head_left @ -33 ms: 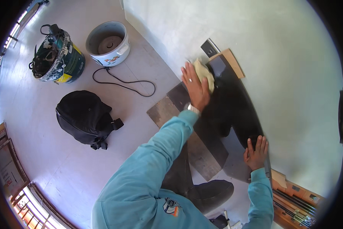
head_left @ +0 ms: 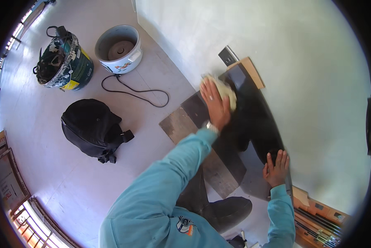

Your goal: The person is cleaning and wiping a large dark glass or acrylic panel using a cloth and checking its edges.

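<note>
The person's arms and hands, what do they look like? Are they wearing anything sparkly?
Both arms have long, light blue-green sleeves. The hands have no gloves. The left hand has a shiny ring on one finger and a silvery band at the wrist. The right hand shows no jewellery.

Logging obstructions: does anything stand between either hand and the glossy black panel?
Yes: under the left hand, a pale yellow cloth lies between it and the glossy black panel. Nothing visible separates the right hand from the panel.
</note>
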The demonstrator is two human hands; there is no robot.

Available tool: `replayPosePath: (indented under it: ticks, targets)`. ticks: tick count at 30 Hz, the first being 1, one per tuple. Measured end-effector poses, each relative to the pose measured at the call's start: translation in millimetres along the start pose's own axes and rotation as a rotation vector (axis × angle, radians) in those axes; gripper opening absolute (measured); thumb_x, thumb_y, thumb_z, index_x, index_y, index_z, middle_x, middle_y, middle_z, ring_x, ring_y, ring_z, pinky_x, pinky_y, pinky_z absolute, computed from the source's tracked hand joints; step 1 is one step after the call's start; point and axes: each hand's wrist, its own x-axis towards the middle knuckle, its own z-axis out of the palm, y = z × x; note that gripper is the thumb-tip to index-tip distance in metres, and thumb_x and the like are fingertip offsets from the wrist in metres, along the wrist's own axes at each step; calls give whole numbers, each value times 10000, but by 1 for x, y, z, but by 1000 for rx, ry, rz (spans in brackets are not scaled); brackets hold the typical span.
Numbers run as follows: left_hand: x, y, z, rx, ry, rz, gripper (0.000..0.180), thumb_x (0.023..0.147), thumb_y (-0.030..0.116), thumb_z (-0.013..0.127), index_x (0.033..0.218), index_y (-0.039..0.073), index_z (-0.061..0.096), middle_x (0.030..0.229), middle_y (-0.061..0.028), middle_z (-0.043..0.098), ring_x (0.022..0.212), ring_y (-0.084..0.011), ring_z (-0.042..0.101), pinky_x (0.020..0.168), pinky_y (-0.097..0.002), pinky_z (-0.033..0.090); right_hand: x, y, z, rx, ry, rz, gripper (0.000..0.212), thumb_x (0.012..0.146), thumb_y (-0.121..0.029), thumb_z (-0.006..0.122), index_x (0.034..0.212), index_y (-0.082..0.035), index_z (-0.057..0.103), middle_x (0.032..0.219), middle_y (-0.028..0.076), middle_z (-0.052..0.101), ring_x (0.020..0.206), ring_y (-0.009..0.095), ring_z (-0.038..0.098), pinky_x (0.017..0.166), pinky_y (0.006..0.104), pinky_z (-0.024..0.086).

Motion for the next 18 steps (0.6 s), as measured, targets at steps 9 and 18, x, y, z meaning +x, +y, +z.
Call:
replayPosePath:
  ticks: [9,18]
  targets:
    - [-13,2,-11,5,-136,-12,742,951,296,465,1487,-70,106,1559,-291,62,1454,-446,10,1168,-515,10,-1,-2,-3,25,4,-2,532,826,-215,556,1351,-134,526,1469,281,346,1351,469,344,1106,583,268]
    - [-24,12,-21,-42,-207,55,754,936,341,495,1483,-64,171,1559,-271,124,1451,-449,55,1158,-539,29,1,-3,-6,34,-19,-9,547,820,-225,565,1358,-136,517,1475,287,328,1362,474,319,1105,586,269]
